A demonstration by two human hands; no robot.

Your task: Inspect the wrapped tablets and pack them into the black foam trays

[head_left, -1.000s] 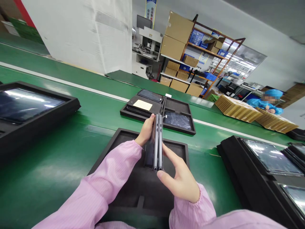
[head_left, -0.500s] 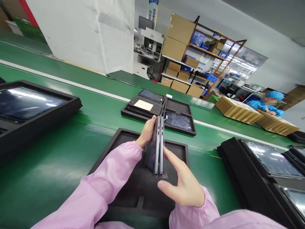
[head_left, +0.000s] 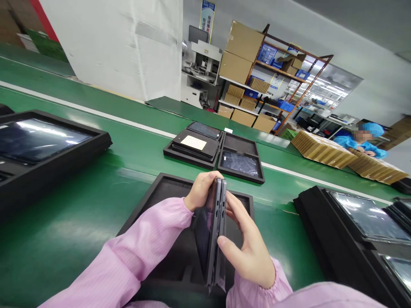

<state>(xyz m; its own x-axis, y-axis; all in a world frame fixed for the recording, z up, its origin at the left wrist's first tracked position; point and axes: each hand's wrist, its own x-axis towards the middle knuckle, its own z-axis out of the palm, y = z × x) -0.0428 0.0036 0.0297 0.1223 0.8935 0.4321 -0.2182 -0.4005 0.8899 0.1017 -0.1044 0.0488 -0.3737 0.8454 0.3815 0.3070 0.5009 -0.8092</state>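
Note:
Two thin tablets [head_left: 218, 222] in clear film stand on edge, pressed face to face, above a black foam tray [head_left: 170, 269]. At their far top end, my left hand [head_left: 203, 190] is closed around them. My right hand [head_left: 248, 244] is open beside the right-hand tablet. Its fingers reach along that tablet's outer face, and its thumb points at the near edge, apart from the fingers. Whether the right fingertips press on the tablet is partly hidden.
Beyond, on the green bench [head_left: 135, 160], lie a foam tray with stacked tablets [head_left: 205, 128] and a paper label [head_left: 193, 142], and another tray [head_left: 241, 139] holding one tablet. More trays [head_left: 48, 158] are left, stacked trays [head_left: 321, 222] right. A person [head_left: 366, 137] sits behind cardboard dividers [head_left: 324, 147].
The two tablets have come lower and nearer to me, their bottom end tilting down into the tray. My left hand has moved down with them; the right hand stays close alongside.

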